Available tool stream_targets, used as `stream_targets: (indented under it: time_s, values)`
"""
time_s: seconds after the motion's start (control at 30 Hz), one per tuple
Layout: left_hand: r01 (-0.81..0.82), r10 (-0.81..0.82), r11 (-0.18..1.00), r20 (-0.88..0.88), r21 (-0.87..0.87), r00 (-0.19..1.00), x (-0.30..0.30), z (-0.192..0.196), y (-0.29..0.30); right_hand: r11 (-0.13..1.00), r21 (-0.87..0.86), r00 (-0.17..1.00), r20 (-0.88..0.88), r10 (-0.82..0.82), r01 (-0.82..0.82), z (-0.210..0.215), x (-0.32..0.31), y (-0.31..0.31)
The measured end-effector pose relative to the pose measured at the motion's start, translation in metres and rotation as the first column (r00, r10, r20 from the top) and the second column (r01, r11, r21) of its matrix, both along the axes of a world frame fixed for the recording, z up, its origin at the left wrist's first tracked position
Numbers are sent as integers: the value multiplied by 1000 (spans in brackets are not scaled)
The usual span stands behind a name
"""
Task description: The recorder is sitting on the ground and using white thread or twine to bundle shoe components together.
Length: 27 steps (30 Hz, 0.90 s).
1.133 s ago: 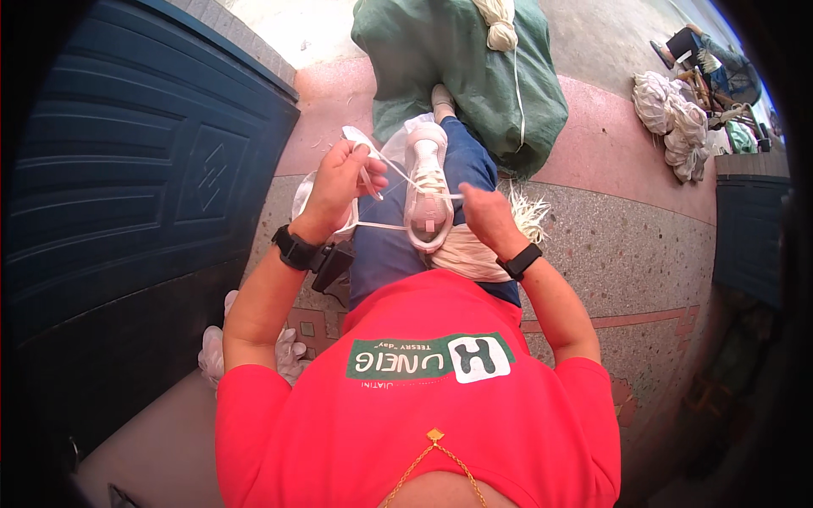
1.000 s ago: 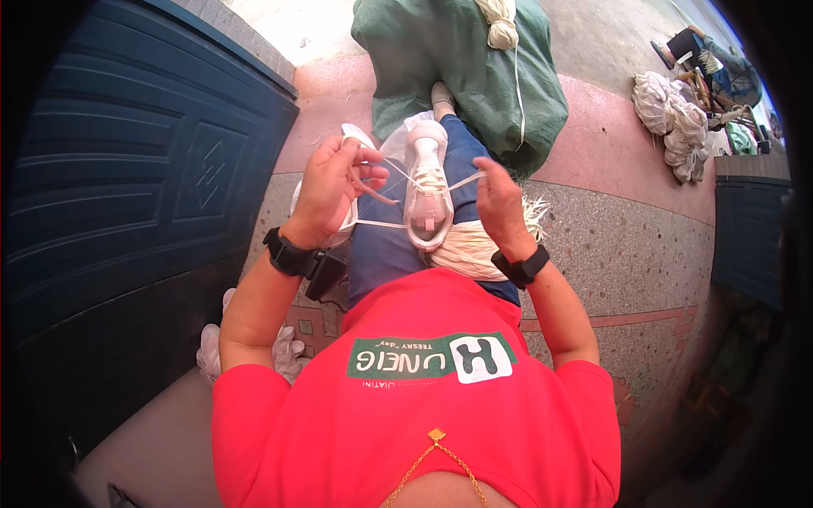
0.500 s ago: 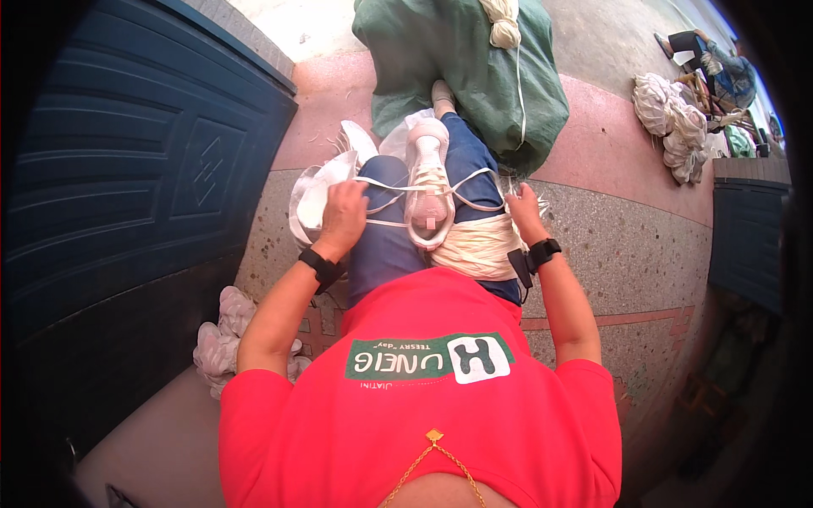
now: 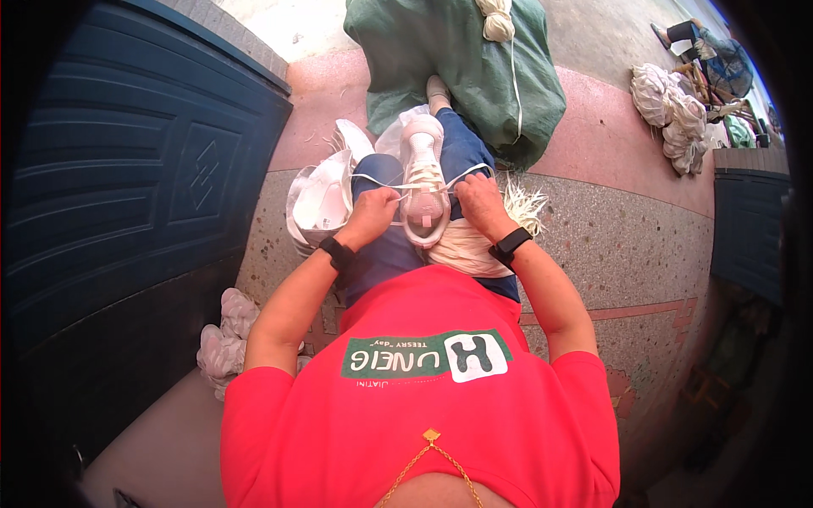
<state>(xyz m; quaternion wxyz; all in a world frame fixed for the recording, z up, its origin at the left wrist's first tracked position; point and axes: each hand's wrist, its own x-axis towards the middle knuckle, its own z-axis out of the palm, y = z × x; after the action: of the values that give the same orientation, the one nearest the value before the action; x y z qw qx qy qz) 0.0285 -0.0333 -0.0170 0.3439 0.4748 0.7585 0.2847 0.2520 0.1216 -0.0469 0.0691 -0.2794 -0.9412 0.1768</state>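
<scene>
A white and pale pink sneaker (image 4: 423, 207) rests on my thighs, its cream lace (image 4: 426, 173) threaded through the eyelets. Lace ends run out from both sides of the shoe. On the shoe's left, my left hand (image 4: 375, 212) is closed, fingers pinched on the lace. Opposite it, my right hand (image 4: 483, 203) is closed round the lace at the shoe's right edge. Across my right thigh lies a bundle of cream laces (image 4: 461, 247), partly under the right hand, with its frayed ends (image 4: 525, 207) beside my knee.
White shoes (image 4: 322, 199) are stacked left of my legs. A large green sack (image 4: 457, 68) stands ahead, a lace hank (image 4: 497, 21) on it. Dark blue door panels (image 4: 152, 144) rise at the left. More shoes (image 4: 224, 339) lie behind my left arm; others (image 4: 673, 114) sit far right near a person (image 4: 720, 63).
Both hands have come inward toward the sneaker, the right one from beyond my knee to the shoe's edge. The outstretched lace loops have shortened.
</scene>
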Motion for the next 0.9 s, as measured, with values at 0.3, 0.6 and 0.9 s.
stream_targets:
  time_s: [0.3, 0.6, 0.9]
  values:
    - [-207, 217, 973, 109, -100, 970, 2, -10, 7, 954, -264, 986, -51, -157, 138, 10, -7, 2]
    - [-234, 239, 971, 107, -53, 965, 7, -5, 13, 999, -2, 999, 20, -33, 33, 14, -20, -3]
    - [57, -61, 998, -302, -23, 951, 6, -3, 15, 993, 47, 993, 36, 108, -110, 15, -21, 3]
